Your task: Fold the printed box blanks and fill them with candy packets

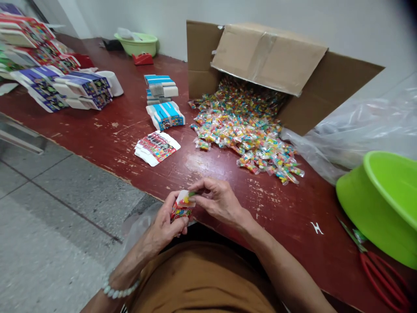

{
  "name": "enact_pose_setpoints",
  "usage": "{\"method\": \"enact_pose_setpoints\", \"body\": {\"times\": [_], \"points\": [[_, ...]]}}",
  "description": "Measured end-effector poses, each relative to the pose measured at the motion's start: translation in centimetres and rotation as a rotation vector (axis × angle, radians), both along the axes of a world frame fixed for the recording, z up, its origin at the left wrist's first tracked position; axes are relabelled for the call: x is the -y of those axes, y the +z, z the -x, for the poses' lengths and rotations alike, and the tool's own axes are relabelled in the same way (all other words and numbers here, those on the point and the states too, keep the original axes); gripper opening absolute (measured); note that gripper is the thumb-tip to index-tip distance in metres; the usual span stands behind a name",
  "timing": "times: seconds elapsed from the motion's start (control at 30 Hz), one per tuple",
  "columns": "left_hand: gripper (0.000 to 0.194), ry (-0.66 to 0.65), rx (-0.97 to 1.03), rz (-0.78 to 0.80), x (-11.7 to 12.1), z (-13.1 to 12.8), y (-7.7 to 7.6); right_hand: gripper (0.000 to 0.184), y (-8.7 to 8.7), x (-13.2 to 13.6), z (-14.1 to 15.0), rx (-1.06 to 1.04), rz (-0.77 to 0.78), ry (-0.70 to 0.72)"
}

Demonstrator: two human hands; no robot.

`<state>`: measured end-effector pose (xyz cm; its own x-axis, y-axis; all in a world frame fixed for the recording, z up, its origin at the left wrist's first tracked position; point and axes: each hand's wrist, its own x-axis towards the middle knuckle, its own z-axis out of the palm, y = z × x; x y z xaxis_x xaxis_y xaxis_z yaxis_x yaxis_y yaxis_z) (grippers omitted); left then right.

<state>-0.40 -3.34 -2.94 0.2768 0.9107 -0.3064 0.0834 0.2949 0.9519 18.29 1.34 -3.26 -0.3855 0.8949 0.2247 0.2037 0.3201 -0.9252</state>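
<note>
My left hand (166,221) is wrapped around a small red printed carton (181,210), held upright at the near edge of the red table (228,165). My right hand (218,200) pinches a small packet of coloured candy (188,198) at the carton's open top. A heap of the same candy packets (244,130) lies on the table ahead, spilling from a cardboard box (270,65) tipped on its side.
Flat red cartons (157,148) lie left of the heap, with blue cartons (165,115) behind them and more stacks (48,82) at far left. A green basin (384,204) and red scissors (381,271) sit right. Clear plastic sheeting (365,126), another green basin (137,43), a tape dispenser (142,58).
</note>
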Motion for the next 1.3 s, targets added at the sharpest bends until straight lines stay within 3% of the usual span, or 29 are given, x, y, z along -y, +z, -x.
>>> {"method": "enact_pose_setpoints", "body": {"times": [0.17, 0.23, 0.37, 0.47, 0.53, 0.63, 0.7, 0.77, 0.83, 0.9, 0.97, 1.03, 1.13, 1.3], "points": [[0.039, -0.029, 0.112, 0.033, -0.1, -0.1, -0.4, 0.018, 1.5, -0.6, -0.5, 0.152, -0.110, 0.341], [0.044, 0.031, 0.268, 0.110, -0.3, -0.1, -0.5, 0.016, 1.4, -0.6, -0.2, 0.037, -0.038, 0.274], [0.067, 0.141, 0.460, 0.273, -0.8, -0.2, -0.1, 0.030, 0.1, -0.3, 0.5, -0.342, 0.261, -0.069], [0.068, 0.166, 0.452, 0.241, -0.7, -0.6, -0.5, 0.040, -0.8, 0.2, 1.2, -0.430, 0.488, -0.029], [0.063, 0.215, 0.404, 0.167, -0.5, -1.0, -1.0, 0.036, -1.1, 0.6, 1.6, -0.376, 0.544, 0.041], [0.062, 0.278, 0.384, 0.164, -0.4, -1.5, -1.2, 0.016, -1.1, 0.9, 1.8, -0.218, 0.274, -0.026], [0.063, 0.247, 0.443, 0.279, -0.5, -1.4, -0.7, 0.015, -0.7, 1.0, 1.6, -0.157, 0.038, -0.040], [0.064, 0.178, 0.518, 0.385, -0.8, -1.2, 0.0, 0.019, -0.3, 1.1, 1.5, -0.134, -0.058, 0.033], [0.064, 0.158, 0.566, 0.413, -1.1, -1.0, 0.7, 0.021, 0.1, 1.2, 1.4, -0.142, -0.002, 0.082], [0.063, 0.182, 0.573, 0.394, -1.2, -1.0, 0.9, 0.019, 0.3, 1.2, 1.5, -0.193, 0.171, 0.067], [0.065, 0.208, 0.555, 0.355, -1.1, -1.2, 0.8, 0.018, 0.3, 1.1, 1.7, -0.251, 0.352, 0.037], [0.071, 0.216, 0.532, 0.304, -1.0, -1.3, 0.3, 0.020, 0.2, 0.9, 1.9, -0.275, 0.435, 0.030], [0.083, 0.209, 0.499, 0.253, -0.8, -1.2, -0.3, 0.019, 0.4, 0.6, 2.0, -0.238, 0.369, 0.026], [0.093, 0.177, 0.476, 0.315, -0.8, -0.7, -0.7, 0.014, 0.9, 0.9, 1.7, -0.089, 0.083, 0.067]]}}
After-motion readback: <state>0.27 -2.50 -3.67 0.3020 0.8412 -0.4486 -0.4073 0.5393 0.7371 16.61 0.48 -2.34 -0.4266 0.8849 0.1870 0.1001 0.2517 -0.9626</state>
